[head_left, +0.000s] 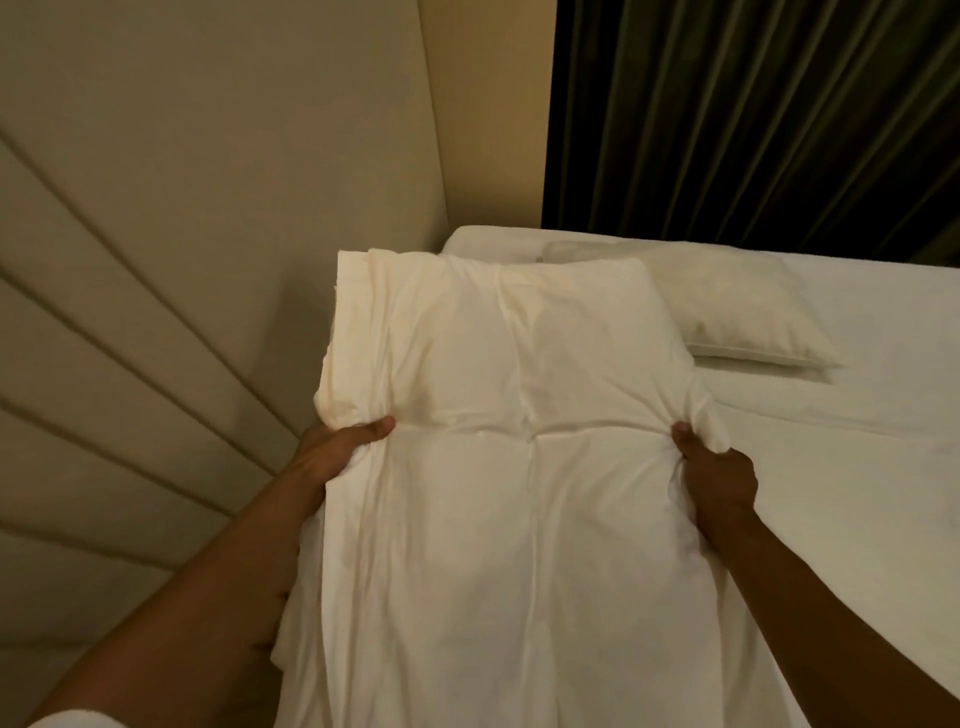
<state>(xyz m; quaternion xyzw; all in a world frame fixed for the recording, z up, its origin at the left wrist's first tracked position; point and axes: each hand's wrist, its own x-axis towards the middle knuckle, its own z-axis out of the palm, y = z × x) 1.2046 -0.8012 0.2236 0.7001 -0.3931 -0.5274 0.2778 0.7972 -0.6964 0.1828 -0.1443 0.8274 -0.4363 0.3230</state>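
Bed (857, 405): white sheet, lightly creased, fills the right side of the view. Its head edge runs along a dark pleated curtain (753, 114). A padded wall panel (156, 260), beige with stitched ribs, meets the near head corner.

Cased pillow (509, 374): held above that near head corner, not resting flat. The filled end points toward the head edge. The loose pillowcase (493, 597) hangs down toward the person, so the filling appears to sit only in the far half.

Handling, judged:
- Light and very soft, with no stiffness. The bulk sags wherever it is unsupported.
- The cloth is thin woven cotton, matte and wrinkled, and not slippery.
- Nothing fragile.
- Best hold is at the two side seams, just below the filling, with cloth gathered in each fist. From there a shake should settle the pillow into the closed end.

Bare pillow (737, 312): greyish and flatter, with a piped edge. It lies on the bed by the head edge, just behind the cased one.

Left hand (343, 447): clamped on the left side of the case, thumb on top and fingers hidden beneath.

Right hand (717, 478): fist closed on a bunch of cloth at the right side.
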